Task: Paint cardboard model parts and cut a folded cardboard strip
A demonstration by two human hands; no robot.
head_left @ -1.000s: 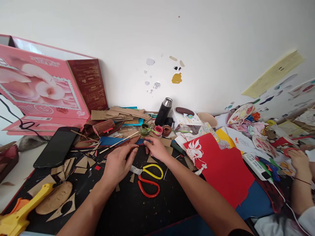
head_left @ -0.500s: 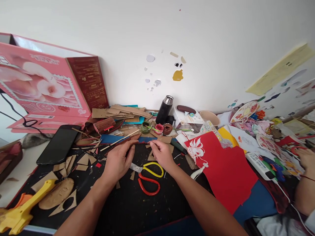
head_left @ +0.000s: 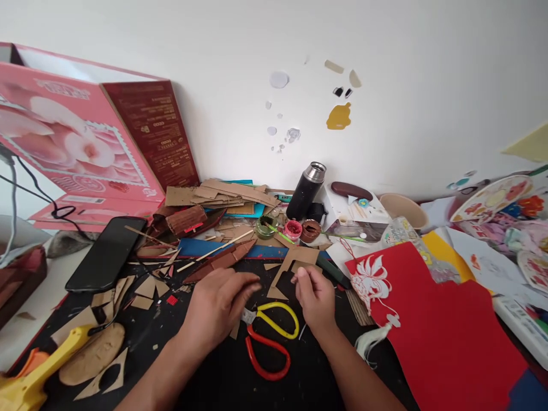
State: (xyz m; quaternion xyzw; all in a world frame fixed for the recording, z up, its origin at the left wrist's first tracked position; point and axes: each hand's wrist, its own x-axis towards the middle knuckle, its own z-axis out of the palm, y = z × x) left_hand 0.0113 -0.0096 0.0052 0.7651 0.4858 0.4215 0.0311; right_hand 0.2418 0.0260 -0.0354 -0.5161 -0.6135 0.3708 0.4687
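Left hand [head_left: 220, 302] and right hand [head_left: 317, 299], fingers curled in (on what, if anything, I cannot tell), flank the scissors [head_left: 279, 333] on the desk [head_left: 214, 379], probably stiff and light, best taken by the coloured loops [head_left: 270, 377].

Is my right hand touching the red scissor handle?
Apart. The head view shows it: a strip of black work surface is visible between the right hand and the red scissor handle.
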